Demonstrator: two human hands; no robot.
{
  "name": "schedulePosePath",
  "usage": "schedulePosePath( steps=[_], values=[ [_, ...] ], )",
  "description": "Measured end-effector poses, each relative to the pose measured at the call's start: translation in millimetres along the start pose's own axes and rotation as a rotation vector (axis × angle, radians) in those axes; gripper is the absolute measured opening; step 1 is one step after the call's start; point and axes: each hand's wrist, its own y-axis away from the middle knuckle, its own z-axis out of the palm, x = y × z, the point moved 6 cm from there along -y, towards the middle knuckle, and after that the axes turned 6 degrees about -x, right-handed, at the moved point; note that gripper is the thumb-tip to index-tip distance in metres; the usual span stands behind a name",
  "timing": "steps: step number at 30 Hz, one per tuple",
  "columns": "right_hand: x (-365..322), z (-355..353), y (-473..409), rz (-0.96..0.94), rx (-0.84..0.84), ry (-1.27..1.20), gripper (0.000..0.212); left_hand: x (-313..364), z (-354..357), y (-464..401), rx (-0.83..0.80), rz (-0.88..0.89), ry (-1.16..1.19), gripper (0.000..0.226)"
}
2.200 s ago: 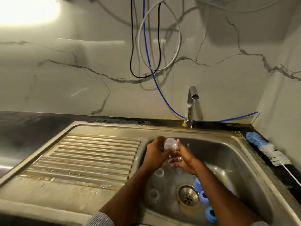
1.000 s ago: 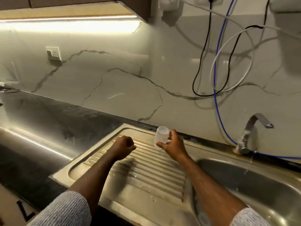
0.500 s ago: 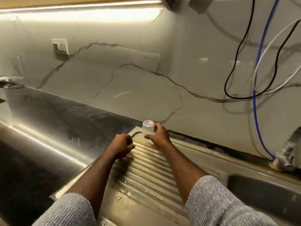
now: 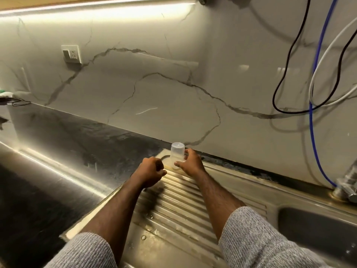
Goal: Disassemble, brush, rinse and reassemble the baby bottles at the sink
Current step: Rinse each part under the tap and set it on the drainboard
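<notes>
At frame centre, the right hand (image 4: 191, 161) pinches a clear plastic cap (image 4: 177, 152), setting it dome-up at the draining board's (image 4: 173, 206) far corner. The left hand (image 4: 149, 172) is fisted, holding nothing. Rinsed part drying, probably; next, release gently.

One clear plastic bottle cap (image 4: 177, 154) stood dome-up at the far corner of the one ribbed steel draining board (image 4: 179, 206). Two hands were in view: the right hand (image 4: 190, 161) pinched the cap with its fingers (image 4: 178, 163), and the left hand (image 4: 149, 172) was a fist with nothing in it. Two grey knit sleeves (image 4: 258, 236) showed. One sink basin (image 4: 316, 227) and one tap (image 4: 347, 182) sat at the right. Three cables hung on the wall: one black (image 4: 284, 74), one blue (image 4: 314, 132), one white (image 4: 318, 64). One wall socket (image 4: 71, 53) and one dark worktop (image 4: 58, 151) made up the rest.
</notes>
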Motion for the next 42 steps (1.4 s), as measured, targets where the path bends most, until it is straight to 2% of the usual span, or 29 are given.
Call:
schedulePosePath(
  steps=[3,6,12,16,19,21,24,29,32,36,39,42],
  values=[
    [2.6,-6.7,5.7,0.018,-0.005,0.014,0.072,3.8,-2.3,3.6,-0.008,-0.007,0.003,0.016],
    [5.3,-18.4,18.5,0.006,0.015,0.007,0.064,9.8,-2.0,8.6,-0.004,-0.019,0.033,0.015],
    [25.6,-62.1,81.5,-0.031,0.039,-0.038,0.022,53.8,24.8,20.6,0.020,0.022,0.065,0.008],
    [63.4,-110.0,131.7,-0.067,0.050,-0.005,0.008,104.7,66.2,24.2,0.008,0.113,0.089,0.008],
    [103.1,-160.9,163.6,-0.069,0.108,0.057,0.009,158.8,107.8,28.1,-0.025,0.201,0.141,0.007],
    [135.0,-195.7,185.3,-0.047,0.142,0.110,0.017,200.0,141.0,30.5,-0.049,0.252,0.170,0.007],
    [188.1,-246.9,218.2,0.021,0.203,0.154,0.024,259.6,193.2,37.6,-0.074,0.323,0.219,0.010],
    [281.3,-305.4,272.4,0.182,0.283,0.221,0.023,329.3,287.1,53.9,-0.215,0.391,0.220,0.013],
    [333.8,-304.2,283.8,0.308,0.184,0.225,0.021,345.8,331.9,57.7,-0.283,0.342,0.203,0.014],
    [353.3,-282.6,266.1,0.356,0.003,0.262,0.019,336.0,362.3,53.4,-0.281,0.200,0.198,0.011],
    [358.2,-260.6,251.1,0.364,-0.143,0.454,0.034,326.5,370.8,42.9,-0.284,0.132,0.223,0.006],
    [367.5,-246.8,244.7,0.392,-0.146,0.568,0.030,330.2,376.3,36.9,-0.304,0.138,0.231,0.006]
  ],
)
